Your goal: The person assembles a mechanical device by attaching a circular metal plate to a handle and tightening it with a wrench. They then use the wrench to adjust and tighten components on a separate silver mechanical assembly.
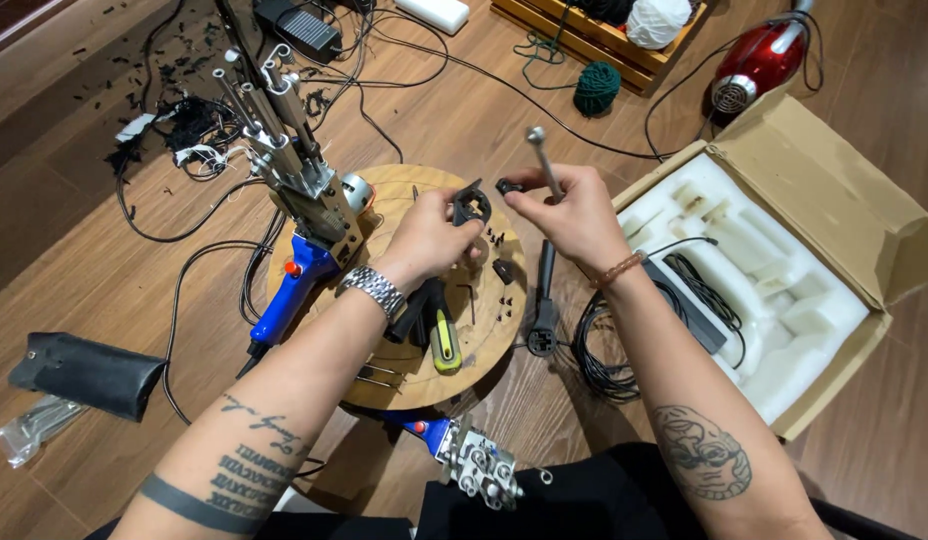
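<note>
- The left hand (434, 235), with a silver link watch (372, 288) on its wrist, is closed around a small black plastic ring-shaped part (472, 207), pinched between thumb and fingertips above the round wooden worktop (404, 385).
- The right hand (574, 215), with a brown bead bracelet (619, 270) at the wrist, is curled shut on a thin grey metal rod with a knobbed end (542, 155) that sticks up and away; its thumb and forefinger also pinch a tiny black piece (509, 186) just beside the ring-shaped part.
- The two hands are near each other over the far side of the worktop; whether the two black pieces touch cannot be told.
- On the worktop under the hands lie small black screws (496, 240), a yellow-and-black handled screwdriver (444, 340) and a black hex key (471, 300).
- A blue-handled metal tufting machine (299, 200) stands tilted at the worktop's left edge.
- To the right on the wooden floor (84, 250) sits an open cardboard box with a white foam insert (754, 270), with a coiled black cable (599, 350) near it.
- A black pouch (89, 372) lies far left; a ball of dark green yarn (596, 88) and a red hand vacuum (759, 62) lie at the top.
</note>
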